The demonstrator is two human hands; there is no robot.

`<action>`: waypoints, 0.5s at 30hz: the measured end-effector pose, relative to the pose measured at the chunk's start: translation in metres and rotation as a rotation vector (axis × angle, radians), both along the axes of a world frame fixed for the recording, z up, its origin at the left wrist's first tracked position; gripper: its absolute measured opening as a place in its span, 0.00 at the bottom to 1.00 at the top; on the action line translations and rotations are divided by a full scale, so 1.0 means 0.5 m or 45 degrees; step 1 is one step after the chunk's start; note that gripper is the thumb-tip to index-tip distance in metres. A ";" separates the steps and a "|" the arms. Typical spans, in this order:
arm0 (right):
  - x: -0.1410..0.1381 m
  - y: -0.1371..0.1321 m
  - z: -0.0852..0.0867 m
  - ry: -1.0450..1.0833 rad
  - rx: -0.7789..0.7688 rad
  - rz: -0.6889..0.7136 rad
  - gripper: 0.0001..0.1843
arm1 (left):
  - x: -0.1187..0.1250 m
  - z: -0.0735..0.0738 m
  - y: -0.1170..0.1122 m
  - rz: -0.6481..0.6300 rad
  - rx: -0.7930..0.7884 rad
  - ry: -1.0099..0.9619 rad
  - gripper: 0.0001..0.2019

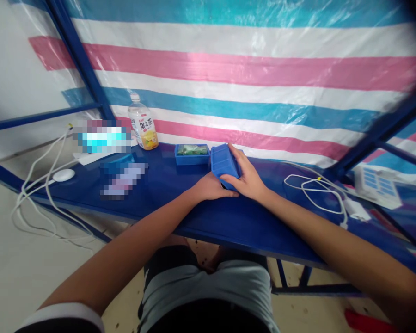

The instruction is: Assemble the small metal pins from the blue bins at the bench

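Note:
My right hand (pixel 247 178) grips a small blue plastic bin (pixel 222 159), its thumb on the near side and its fingers over the far edge. The bin is tilted, with a ribbed outer face showing; its inside is hidden. Just below it, my left hand (pixel 215 187) is curled close against the bin's lower end. A small dark patch shows between the hands, too little to name, and most of the left fingers are hidden. Left of the hands, a second blue bin (pixel 192 160) stands upright with green, clear-wrapped contents (pixel 193 149).
On the blue table (pixel 173 194), a drink bottle (pixel 143 122) stands back left, near a white mouse (pixel 64 175) and blurred-out items. White cables (pixel 315 194) and a power strip (pixel 377 187) lie at right. A striped plastic sheet (pixel 229 69) hangs behind.

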State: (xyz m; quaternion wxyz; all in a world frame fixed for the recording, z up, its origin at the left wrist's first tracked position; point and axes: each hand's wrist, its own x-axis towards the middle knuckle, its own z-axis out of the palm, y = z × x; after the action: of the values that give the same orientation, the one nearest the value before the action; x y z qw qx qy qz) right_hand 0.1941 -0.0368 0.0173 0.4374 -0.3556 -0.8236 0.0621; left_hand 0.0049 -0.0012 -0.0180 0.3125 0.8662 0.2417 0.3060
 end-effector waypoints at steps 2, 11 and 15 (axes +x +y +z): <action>-0.003 -0.002 0.003 -0.008 -0.008 -0.015 0.54 | 0.001 -0.004 0.000 0.022 0.007 0.013 0.35; -0.003 -0.014 0.007 0.067 -0.017 -0.146 0.54 | 0.002 0.008 -0.014 0.058 0.283 0.136 0.33; 0.004 -0.009 0.004 0.144 -0.029 -0.184 0.55 | 0.009 0.012 -0.013 0.095 0.306 0.206 0.35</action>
State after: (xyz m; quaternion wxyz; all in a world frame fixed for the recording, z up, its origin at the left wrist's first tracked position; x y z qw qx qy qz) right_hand 0.1962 -0.0414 0.0195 0.4824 -0.4150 -0.7691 0.0598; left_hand 0.0094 -0.0076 -0.0120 0.1744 0.9097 0.2596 0.2733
